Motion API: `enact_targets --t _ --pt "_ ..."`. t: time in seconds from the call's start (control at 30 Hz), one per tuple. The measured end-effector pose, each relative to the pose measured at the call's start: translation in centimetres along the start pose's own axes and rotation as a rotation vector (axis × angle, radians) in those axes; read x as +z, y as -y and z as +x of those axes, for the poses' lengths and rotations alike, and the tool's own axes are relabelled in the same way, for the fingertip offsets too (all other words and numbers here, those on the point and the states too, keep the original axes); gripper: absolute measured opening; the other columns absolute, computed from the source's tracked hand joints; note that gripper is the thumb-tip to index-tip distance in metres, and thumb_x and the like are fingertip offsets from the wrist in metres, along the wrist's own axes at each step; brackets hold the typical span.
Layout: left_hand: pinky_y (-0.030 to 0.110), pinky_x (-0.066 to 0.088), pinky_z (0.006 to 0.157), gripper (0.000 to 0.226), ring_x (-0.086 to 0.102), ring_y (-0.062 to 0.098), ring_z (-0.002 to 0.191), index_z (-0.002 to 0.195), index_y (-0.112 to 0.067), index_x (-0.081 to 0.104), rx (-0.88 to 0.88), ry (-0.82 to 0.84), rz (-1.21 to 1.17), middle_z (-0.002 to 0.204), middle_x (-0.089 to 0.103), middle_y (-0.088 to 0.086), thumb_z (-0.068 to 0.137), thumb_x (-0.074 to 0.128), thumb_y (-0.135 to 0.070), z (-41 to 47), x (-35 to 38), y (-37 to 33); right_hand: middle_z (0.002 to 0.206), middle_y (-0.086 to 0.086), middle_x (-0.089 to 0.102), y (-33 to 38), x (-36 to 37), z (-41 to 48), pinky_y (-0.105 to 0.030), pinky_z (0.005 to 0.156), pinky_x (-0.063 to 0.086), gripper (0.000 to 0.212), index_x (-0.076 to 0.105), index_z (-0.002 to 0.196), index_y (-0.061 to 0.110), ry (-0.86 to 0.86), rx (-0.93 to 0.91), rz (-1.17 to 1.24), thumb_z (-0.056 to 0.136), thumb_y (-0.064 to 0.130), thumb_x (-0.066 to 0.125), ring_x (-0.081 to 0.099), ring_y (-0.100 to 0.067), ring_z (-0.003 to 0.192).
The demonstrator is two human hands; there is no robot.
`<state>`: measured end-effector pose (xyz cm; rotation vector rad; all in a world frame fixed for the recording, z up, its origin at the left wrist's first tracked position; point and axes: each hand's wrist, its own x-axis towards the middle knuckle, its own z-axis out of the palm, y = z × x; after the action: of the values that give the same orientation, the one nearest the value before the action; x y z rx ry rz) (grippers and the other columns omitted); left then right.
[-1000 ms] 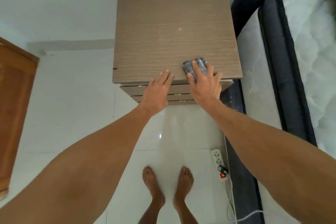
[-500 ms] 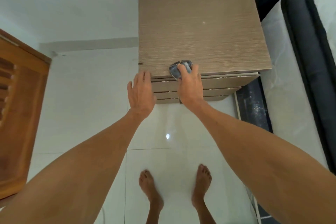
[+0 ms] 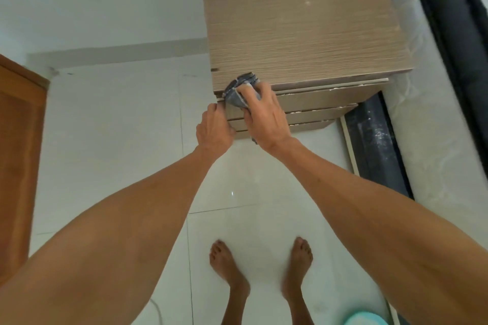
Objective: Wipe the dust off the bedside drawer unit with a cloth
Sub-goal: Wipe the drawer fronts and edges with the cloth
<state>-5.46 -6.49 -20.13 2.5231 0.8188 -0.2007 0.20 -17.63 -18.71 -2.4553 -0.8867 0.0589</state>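
The bedside drawer unit [image 3: 303, 24] is light brown wood grain, seen from above, with three drawer fronts stepping down below its top. My right hand [image 3: 264, 119] grips a folded grey cloth [image 3: 239, 92] at the unit's front left corner, over the top edge and the upper drawer front. My left hand [image 3: 214, 129] sits just left of that, fingers curled against the left end of the drawer fronts; whether it grips anything is hidden.
A mattress and dark bed frame [image 3: 449, 60] stand right of the unit. A wooden door [image 3: 18, 153] is at the left. White tiled floor lies below, with my bare feet [image 3: 229, 264]. A teal object [image 3: 367, 318] peeks in at the bottom edge.
My right hand slid the cloth left along the front edge to the left corner and down over it. My left hand left the top edge and dropped beside the drawer fronts.
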Motion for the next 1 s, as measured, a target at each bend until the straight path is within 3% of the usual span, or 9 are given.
enact_targets --t 0.1,0.2,0.37,0.43,0.6,0.8,1.0 --pt "0.046 0.047 0.086 0.043 0.052 0.032 0.114 0.125 -0.012 0.047 0.015 0.004 0.023 0.125 0.052 0.012 0.084 0.06 -0.01 0.2 0.7 -0.7 0.112 -0.014 0.044 -0.2 0.0 1.4 -0.034 0.055 0.043 0.039 0.034 0.113 0.026 0.028 -0.079 -0.109 0.089 0.005 0.057 0.05 -0.033 0.096" --pt "0.046 0.046 0.088 0.049 0.05 0.031 0.116 0.127 -0.011 0.045 0.053 -0.027 0.11 0.126 0.051 0.013 0.082 0.065 -0.011 -0.2 1.2 -1.7 0.113 -0.016 0.045 -1.6 -0.8 1.8 -0.035 0.052 0.042 0.04 0.032 0.112 0.026 0.047 -0.092 -0.18 0.089 0.002 0.054 0.051 -0.036 0.092" --pt "0.037 0.044 0.076 0.048 0.055 0.027 0.095 0.111 -0.01 0.055 0.392 -0.267 0.277 0.107 0.056 0.01 0.067 0.073 -0.004 -1.5 2.0 -4.4 0.114 -0.015 0.044 -5.6 -3.7 1.3 -0.035 0.055 0.036 0.032 0.037 0.112 0.024 0.009 0.001 -0.22 0.09 0.004 0.049 0.05 -0.035 0.091" --pt "0.035 0.042 0.076 0.05 0.055 0.025 0.093 0.109 -0.011 0.055 0.469 -0.303 0.299 0.105 0.055 0.009 0.064 0.074 -0.003 -1.5 2.0 -6.1 0.114 -0.014 0.043 -7.5 -4.8 1.1 -0.037 0.054 0.043 0.032 0.039 0.114 0.022 -0.006 0.03 -0.237 0.09 0.004 0.051 0.051 -0.035 0.091" --pt "0.037 0.042 0.086 0.05 0.054 0.025 0.103 0.12 -0.011 0.051 0.487 -0.319 0.303 0.116 0.055 0.008 0.073 0.067 -0.006 0.3 2.0 -10.1 0.115 -0.016 0.044 -12.1 -7.0 0.4 -0.044 0.059 0.056 0.041 0.034 0.115 0.023 -0.031 0.039 -0.262 0.088 0.006 0.06 0.054 -0.035 0.092" --pt "0.037 0.044 0.084 0.038 0.054 0.027 0.101 0.119 -0.01 0.054 0.439 -0.311 0.316 0.114 0.055 0.01 0.081 0.061 -0.004 1.3 3.2 -13.1 0.114 -0.017 0.043 -18.0 -10.8 -0.5 -0.035 0.056 0.037 0.045 0.03 0.107 0.023 -0.039 0.109 -0.265 0.084 -0.005 0.056 0.05 -0.036 0.089" --pt "0.036 0.046 0.082 0.038 0.054 0.028 0.096 0.114 -0.008 0.055 0.374 -0.343 0.291 0.11 0.056 0.012 0.078 0.065 0.001 1.4 4.1 -15.1 0.112 -0.016 0.043 -22.6 -13.5 -1.0 -0.04 0.055 0.04 0.041 0.032 0.101 0.022 -0.076 0.201 -0.215 0.08 -0.007 0.053 0.049 -0.037 0.081"
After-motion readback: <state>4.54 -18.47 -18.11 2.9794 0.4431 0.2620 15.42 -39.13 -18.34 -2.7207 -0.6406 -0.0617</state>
